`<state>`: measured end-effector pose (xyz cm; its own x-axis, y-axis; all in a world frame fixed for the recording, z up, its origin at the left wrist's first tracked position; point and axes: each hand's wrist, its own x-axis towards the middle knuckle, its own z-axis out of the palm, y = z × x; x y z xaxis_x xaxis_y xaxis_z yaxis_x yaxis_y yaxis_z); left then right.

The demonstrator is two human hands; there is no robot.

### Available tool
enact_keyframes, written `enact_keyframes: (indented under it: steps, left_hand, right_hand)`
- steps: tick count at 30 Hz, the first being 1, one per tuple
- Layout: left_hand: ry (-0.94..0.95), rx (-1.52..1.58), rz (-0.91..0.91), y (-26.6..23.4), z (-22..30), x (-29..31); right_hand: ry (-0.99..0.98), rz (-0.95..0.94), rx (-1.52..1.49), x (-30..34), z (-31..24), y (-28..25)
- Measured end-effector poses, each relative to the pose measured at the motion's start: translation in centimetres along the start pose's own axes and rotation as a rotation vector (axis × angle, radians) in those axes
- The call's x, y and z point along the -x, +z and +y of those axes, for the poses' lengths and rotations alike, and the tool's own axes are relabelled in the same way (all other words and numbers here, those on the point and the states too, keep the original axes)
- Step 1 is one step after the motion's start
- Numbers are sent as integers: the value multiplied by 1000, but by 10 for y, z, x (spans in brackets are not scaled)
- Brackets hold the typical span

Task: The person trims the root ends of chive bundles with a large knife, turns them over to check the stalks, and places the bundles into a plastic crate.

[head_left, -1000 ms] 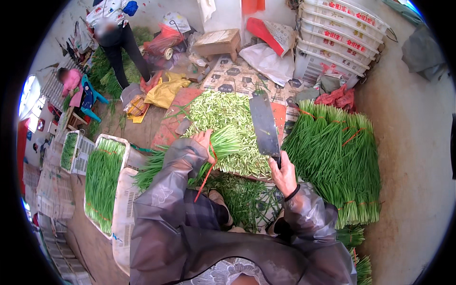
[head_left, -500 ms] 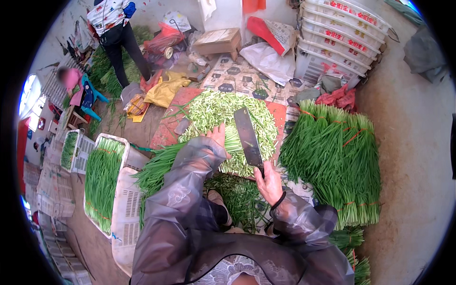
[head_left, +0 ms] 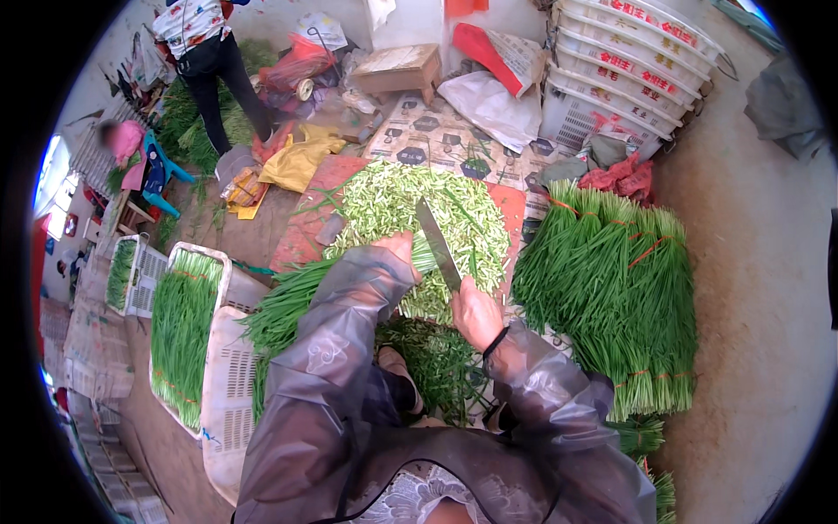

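At the centre of the frame, the right hand (head_left: 477, 314) is clenched round the handle of a broad dark cleaver (head_left: 441, 249), whose blade slants up and to the left. The left hand (head_left: 400, 245) is bent over a bundle of green stalks (head_left: 301, 301), grasping it near the pale cut end, just left of the blade; whether the edge touches the stalks is hard to make out from this angle. The bundle trails toward the lower left, under the left sleeve.

A heap of chopped pale-green pieces (head_left: 419, 192) spreads around the blade and covers most of a red board (head_left: 292, 244), leaving the board's left margin and a narrow right strip showing. Tied green bundles (head_left: 611, 297) lie close along the right edge of the work area, with the wall (head_left: 759, 262) beyond them. On the left, a stalk-filled white crate (head_left: 223, 279) and a second pale crate (head_left: 229, 384) hem in that side, and brown floor (head_left: 231, 229) stretches between the filled crate and the board. The wider room for the blade is above the hands, over the heap.

Red and darker printed characters run across the stacked white crates (head_left: 563, 113) at upper right. A pale sheet (head_left: 449, 135) above the board bears repeated dark hexagons.
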<state>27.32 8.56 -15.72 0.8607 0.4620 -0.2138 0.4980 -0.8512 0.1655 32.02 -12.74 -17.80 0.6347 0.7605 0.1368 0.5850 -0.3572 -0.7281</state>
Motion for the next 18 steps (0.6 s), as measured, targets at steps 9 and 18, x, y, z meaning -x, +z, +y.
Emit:
enact_keyframes:
  steps: [9,18]
  left_hand:
    - [6,14,20,-5,1,-2]
    - [145,56,167,4,8,-9]
  right_hand:
    - [-87,-117,90,-53,4,-2]
    - [-75,-201,175,-130,34,24]
